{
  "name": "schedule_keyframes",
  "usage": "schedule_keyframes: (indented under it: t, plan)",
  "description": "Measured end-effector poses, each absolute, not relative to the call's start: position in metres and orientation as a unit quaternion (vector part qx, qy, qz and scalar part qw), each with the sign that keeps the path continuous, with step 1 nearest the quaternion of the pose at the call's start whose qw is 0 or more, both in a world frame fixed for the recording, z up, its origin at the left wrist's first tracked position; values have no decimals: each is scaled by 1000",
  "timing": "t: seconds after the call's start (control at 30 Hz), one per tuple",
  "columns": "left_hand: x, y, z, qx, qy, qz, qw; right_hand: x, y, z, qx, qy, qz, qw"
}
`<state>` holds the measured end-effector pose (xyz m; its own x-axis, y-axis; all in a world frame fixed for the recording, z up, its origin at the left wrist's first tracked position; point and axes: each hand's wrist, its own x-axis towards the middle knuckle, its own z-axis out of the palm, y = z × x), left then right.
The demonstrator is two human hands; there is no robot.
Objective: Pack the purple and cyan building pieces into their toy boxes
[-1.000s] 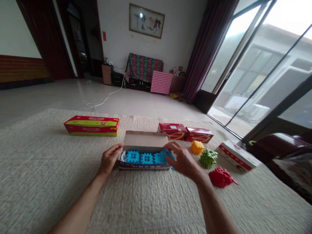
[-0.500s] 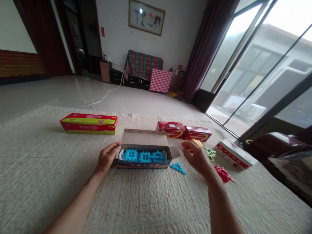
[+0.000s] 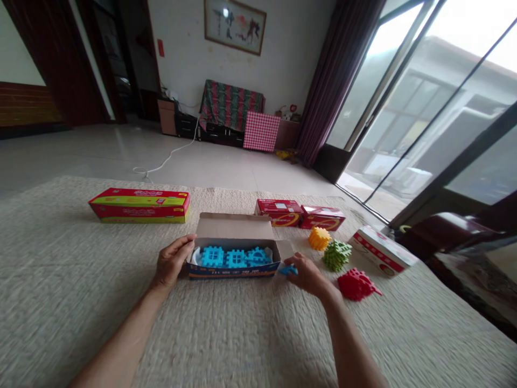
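An open cardboard box (image 3: pixel 234 274), its lid tipped back, lies on the mat with blue plastic building blocks (image 3: pixel 235 258) inside. My left hand (image 3: pixel 173 263) grips the left end of this box, thumb and fingers pressed together there. To the right of the box, my right hand (image 3: pixel 310 276) has its fingers closed on a loose blue building block (image 3: pixel 288 270), partly covered by the fingertips. Beyond that hand stand a yellow cluster (image 3: pixel 319 238), a green cluster (image 3: pixel 336 255) and a red cluster (image 3: pixel 358 284) of joined blocks.
A red and yellow-green carton (image 3: pixel 139 207) rests at the left. Behind the open box are two red cartons (image 3: pixel 278 212), side by side. A white and red carton (image 3: pixel 383 250) lies at the right. All sit on a beige textured mat (image 3: pixel 218 328).
My right hand has come down and left onto the loose blue block, leaving the yellow and green clusters uncovered. The left hand stays at the box. The view has shifted slightly.
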<state>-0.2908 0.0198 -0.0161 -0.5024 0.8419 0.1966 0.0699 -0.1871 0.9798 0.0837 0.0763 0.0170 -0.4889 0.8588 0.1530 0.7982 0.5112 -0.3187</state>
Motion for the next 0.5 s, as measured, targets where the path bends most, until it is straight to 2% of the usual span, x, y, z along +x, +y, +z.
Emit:
schedule_keyframes:
  t: [0.2,0.27,0.37,0.43,0.5]
  plan:
    - [-288,18,-10,399,557,662,303,103,83,28,-515,-841,102,129]
    - [-287,18,-9,397,553,660,316,114,85,40,-542,-823,68,156]
    - [-286,17,-8,397,553,659,321,114,80,68,-555,-796,15,241]
    - [-286,18,-7,398,556,659,314,96,70,89,-523,-802,19,287]
    - [-286,18,-6,399,558,659,309,65,58,104,-472,-829,43,297]
